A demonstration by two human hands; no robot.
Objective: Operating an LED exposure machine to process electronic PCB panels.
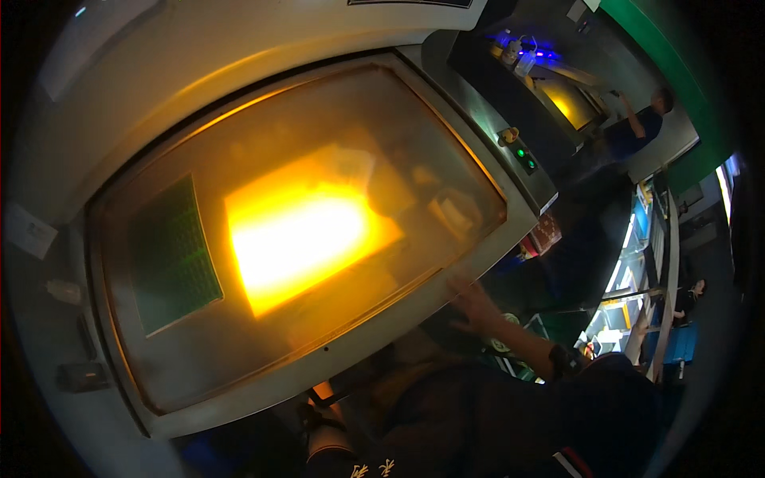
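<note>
A big grey machine fills the view, its tinted window lid [478,263] closed in a pale metal frame. Behind the glass a bright yellow light [303,227] glows, and a green gridded panel [171,255] lies to its left. My right hand [472,307] reaches out from a dark sleeve with a wrist band, fingers spread, at the lower right edge of the lid frame and holding nothing. My left hand is not visible. Below the lid, near my body, a small orange and pale object [324,414] shows dimly.
A control strip with green lit buttons [522,153] runs along the machine's right side. Further right, another person in a dark shirt [637,127] reaches toward a second, similar lit machine [570,103]. Racks and a seated person [689,299] lie at the far right.
</note>
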